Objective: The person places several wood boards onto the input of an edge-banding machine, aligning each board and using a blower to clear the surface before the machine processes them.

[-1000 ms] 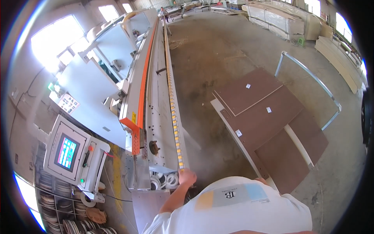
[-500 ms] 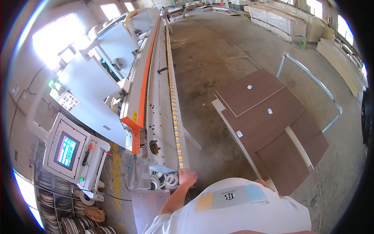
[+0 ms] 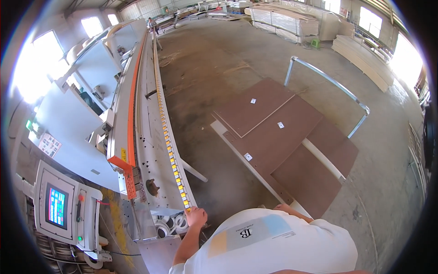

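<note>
My left hand (image 3: pixel 196 216) is curled over the near end of a long support rail (image 3: pixel 169 148) lined with yellow and white segments. The rail runs along the outer side of a long white machine with an orange strip (image 3: pixel 131 107). Beside my shirt, my right hand (image 3: pixel 283 208) shows only in part, close to the near edge of the stacked brown panels (image 3: pixel 269 121); its fingers cannot be made out. Small white labels lie on several of these panels.
A control console (image 3: pixel 57 205) with a lit screen stands at left. White rolls (image 3: pixel 180 222) sit under the machine's near end. Behind the panels rises a metal frame (image 3: pixel 328 78). Wrapped board stacks (image 3: pixel 283 20) line the far right; a person (image 3: pixel 152 25) stands at the machine's far end.
The view has turned right, so the machine and panels appear farther left. My left hand stays at the rail's end, and slightly more of my right hand and forearm shows.
</note>
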Available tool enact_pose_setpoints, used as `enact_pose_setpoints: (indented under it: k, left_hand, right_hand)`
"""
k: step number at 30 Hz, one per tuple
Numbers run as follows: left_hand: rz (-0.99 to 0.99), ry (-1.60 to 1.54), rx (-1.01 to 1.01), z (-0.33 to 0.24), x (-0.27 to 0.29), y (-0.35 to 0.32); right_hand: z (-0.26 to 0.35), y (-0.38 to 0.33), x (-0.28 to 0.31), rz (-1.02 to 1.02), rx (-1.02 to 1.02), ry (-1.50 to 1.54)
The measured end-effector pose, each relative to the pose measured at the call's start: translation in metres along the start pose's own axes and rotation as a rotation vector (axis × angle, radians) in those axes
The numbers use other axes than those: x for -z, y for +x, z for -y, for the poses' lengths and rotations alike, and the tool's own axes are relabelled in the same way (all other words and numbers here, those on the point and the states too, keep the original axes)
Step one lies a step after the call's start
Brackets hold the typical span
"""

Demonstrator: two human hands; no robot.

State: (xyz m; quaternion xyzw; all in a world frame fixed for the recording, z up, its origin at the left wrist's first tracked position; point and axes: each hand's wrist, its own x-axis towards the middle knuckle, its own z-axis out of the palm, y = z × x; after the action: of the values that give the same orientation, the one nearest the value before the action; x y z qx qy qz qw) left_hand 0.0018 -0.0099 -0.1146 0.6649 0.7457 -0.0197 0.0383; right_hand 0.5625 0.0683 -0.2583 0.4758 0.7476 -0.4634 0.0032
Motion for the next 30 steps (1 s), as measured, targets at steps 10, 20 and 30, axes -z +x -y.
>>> enact_pose_setpoints:
  k: [10,20,30]
  left_hand:
    - [-0.002,-0.044,0.019,-0.002,0.005,-0.002]
    - [0.006,-0.064,0.016,-0.003,0.009,-0.003]
    - [0.030,-0.009,-0.006,0.001,0.003,-0.002]
  right_hand:
    - [0.040,-0.002,0.016,0.082,-0.334,0.134]
    - [0.033,-0.003,0.011,0.082,-0.308,0.153]
    - [-0.018,0.012,-0.005,0.152,-0.017,-0.169]
